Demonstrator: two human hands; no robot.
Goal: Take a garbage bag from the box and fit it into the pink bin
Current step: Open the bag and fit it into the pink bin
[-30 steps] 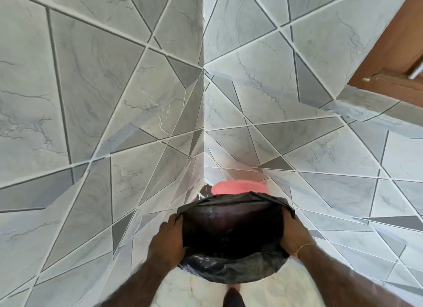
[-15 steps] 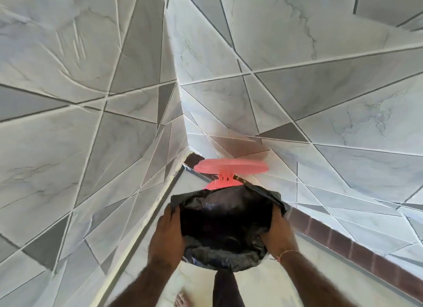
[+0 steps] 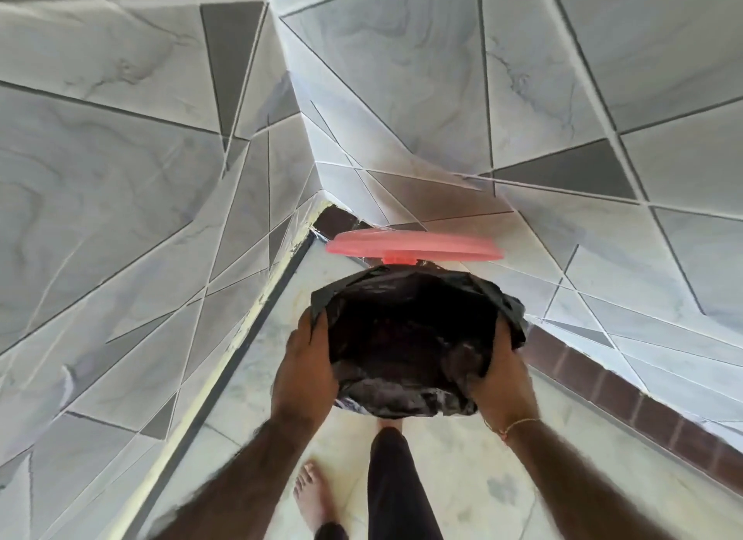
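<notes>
A black garbage bag [image 3: 410, 338] is spread open over the mouth of the pink bin, whose body is hidden under the plastic. The bin's pink lid [image 3: 414, 245] stands raised behind the bag, seen edge-on. My left hand [image 3: 305, 368] grips the bag's left side, fingers curled over its edge. On the bag's right side my right hand [image 3: 496, 378] holds the bunched plastic, a thin bracelet at the wrist. The bag's folded-over edge hangs down in front between both hands.
The bin stands in a corner between two grey tiled walls [image 3: 120, 177]. A brown skirting strip [image 3: 603, 378] runs along the right wall's foot. My bare foot [image 3: 311, 495] and dark trouser leg [image 3: 396, 483] stand on the pale marble floor just below the bin.
The view has tilted down and closer, showing the floor and my feet. Both hands have kept hold of the bag's sides, sliding lower around the bin; the lid now shows fully.
</notes>
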